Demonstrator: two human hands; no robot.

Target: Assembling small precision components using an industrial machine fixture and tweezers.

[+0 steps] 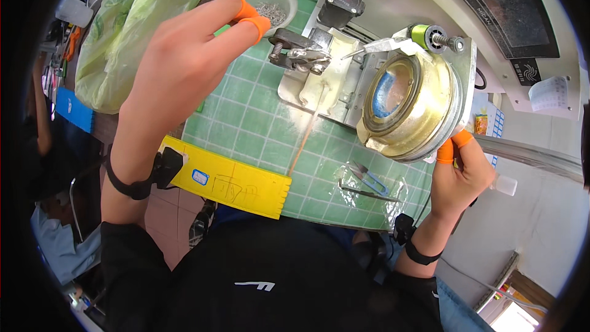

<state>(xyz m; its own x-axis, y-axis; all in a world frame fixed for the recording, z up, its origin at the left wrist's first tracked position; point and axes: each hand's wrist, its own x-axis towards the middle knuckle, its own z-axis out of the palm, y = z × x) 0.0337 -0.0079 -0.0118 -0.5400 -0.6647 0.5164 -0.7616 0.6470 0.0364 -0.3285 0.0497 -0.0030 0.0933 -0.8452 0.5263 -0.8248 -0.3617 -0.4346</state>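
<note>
My left hand (196,55) is raised at the upper left, orange finger cots on its thumb and forefinger. Those tips are pinched together beside a round white bowl (292,3) of small silvery pieces; whatever is between them is too small to make out. My right hand (458,175), also in orange cots, has its fingertips closed at the lower right rim of a brass-coloured round drum (418,110) on a bench machine. Anything it pinches there is hidden. Left of the drum stands a metal clamp fixture (301,52), with a thin copper-coloured strand (305,138) running down from it.
A yellow plastic strip (227,178) lies along the front of the green gridded mat (264,107). Blue-handled thread snips (369,178) and dark tweezers (367,193) rest near the drum. A green plastic bag (126,37) is at the left, and a green spool (424,37) tops the machine.
</note>
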